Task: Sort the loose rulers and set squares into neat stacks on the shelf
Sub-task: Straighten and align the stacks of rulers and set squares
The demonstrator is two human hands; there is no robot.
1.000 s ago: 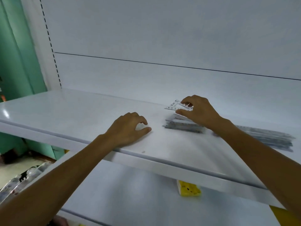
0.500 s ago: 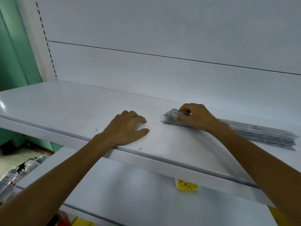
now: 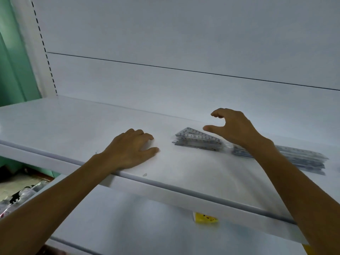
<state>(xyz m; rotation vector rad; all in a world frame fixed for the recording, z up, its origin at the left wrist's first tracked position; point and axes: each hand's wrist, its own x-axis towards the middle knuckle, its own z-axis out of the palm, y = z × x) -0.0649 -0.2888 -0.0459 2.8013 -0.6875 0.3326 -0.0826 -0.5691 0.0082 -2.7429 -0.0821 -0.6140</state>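
A small stack of clear set squares lies flat on the white shelf, right of centre. Behind my right forearm a stack of clear rulers stretches to the right. My right hand hovers just above the set squares, thumb and fingers spread apart, holding nothing. My left hand rests on the shelf near its front edge, left of the set squares, with fingers loosely bent and nothing in it.
The shelf's white back panel rises behind the stacks. A lower white shelf sits below, with a yellow label under the upper shelf's front edge. A green wall and packaged goods are at the left.
My right hand has let go of the set square it laid on the stack, then lifted off with fingers spread. My left hand has stayed on the shelf.
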